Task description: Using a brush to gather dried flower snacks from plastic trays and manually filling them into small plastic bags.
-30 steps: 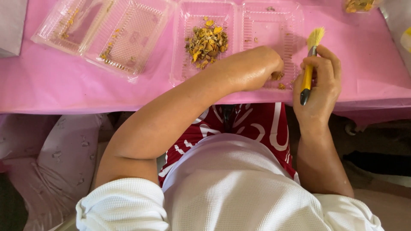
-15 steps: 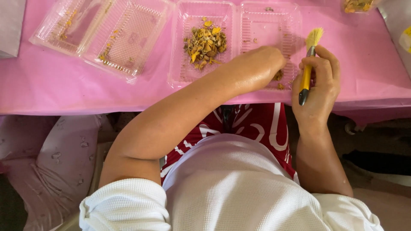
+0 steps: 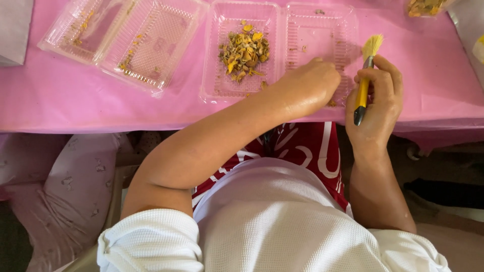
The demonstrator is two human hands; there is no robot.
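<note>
Holding a small brush [image 3: 364, 80] with a yellow handle, the right hand [image 3: 375, 108] is closed around it, with the pale bristles pointing up and away from the person. The brush stands just past the right edge of a clear plastic tray [image 3: 322, 35], and the hand sits over the near edge of the pink table [image 3: 60, 108]. The left hand [image 3: 310, 83] rests on the near right part of that same tray, with its fingers curled under, so I cannot tell if it holds anything. A few small yellow bits lie right beside its fingertips. The tray is joined to a twin tray on its left, and that one has a pile of yellow and brown dried bits [image 3: 244, 53] in the middle. Farther left lies another open clear box [image 3: 126, 40], tilted, with only a few crumbs along its edges. There is bare pink table between this box and the twin trays, and more along the near edge on the left. A corner of another container [image 3: 426, 6] with yellow bits peeks in at the top right. The person's left arm crosses over their white shirt [image 3: 282, 221].
</note>
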